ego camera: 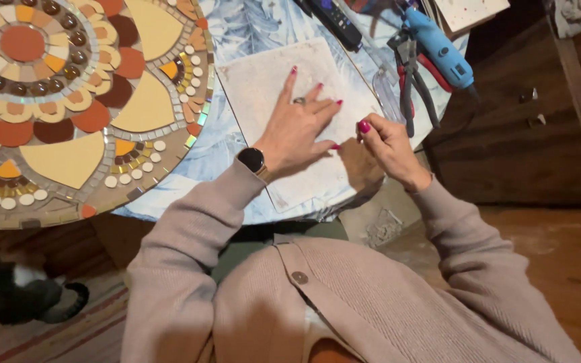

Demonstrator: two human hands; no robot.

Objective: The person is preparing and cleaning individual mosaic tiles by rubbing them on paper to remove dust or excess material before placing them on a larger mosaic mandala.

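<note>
From my feed, the desk carries a big round mosaic panel well to the left of both hands. Nearer in, a pale rectangular tile lies flat under my left hand, its long axis running from the desk's near edge away and slightly left. That grip is spread apart, palm down, fingers fanned and pressing on the tile, wrist bent back toward a watch. My right hand sits just right of it, at the tile's right edge, fingers curled together; whether they pinch a small piece I cannot tell. Beyond the right grip lie pliers and a blue glue gun.
</note>
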